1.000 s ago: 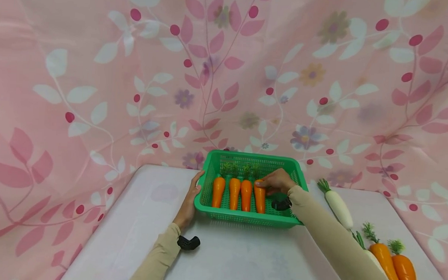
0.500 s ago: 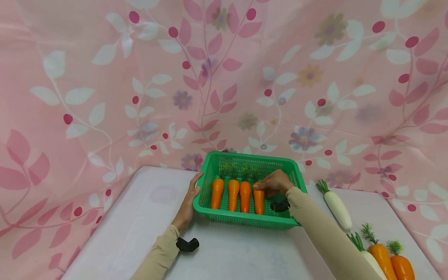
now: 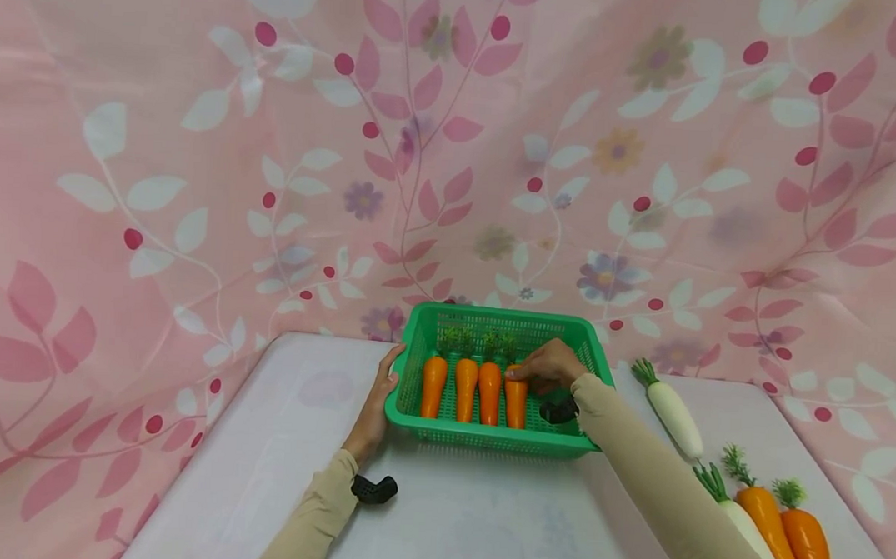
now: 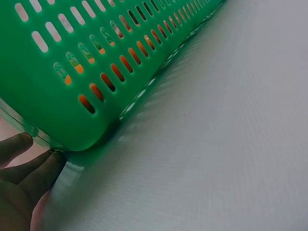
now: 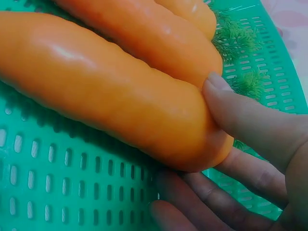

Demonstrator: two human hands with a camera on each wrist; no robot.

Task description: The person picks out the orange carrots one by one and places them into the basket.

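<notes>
Carrots [image 3: 473, 389] lie in a row inside the green basket [image 3: 486, 438] at frame centre; left hand [image 3: 376, 410] rests flat-fingered against its left rim, right hand [image 3: 551, 366] pinches the rightmost carrot [image 3: 515, 401], bare worktop [image 3: 468, 514] below

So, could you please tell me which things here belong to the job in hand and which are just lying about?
In hand:
- basket, steadied by the left hand
- fourth carrot, pinched by the right hand
- three carrots beside it

Lying about:
- radish
- two carrots on the table
</notes>
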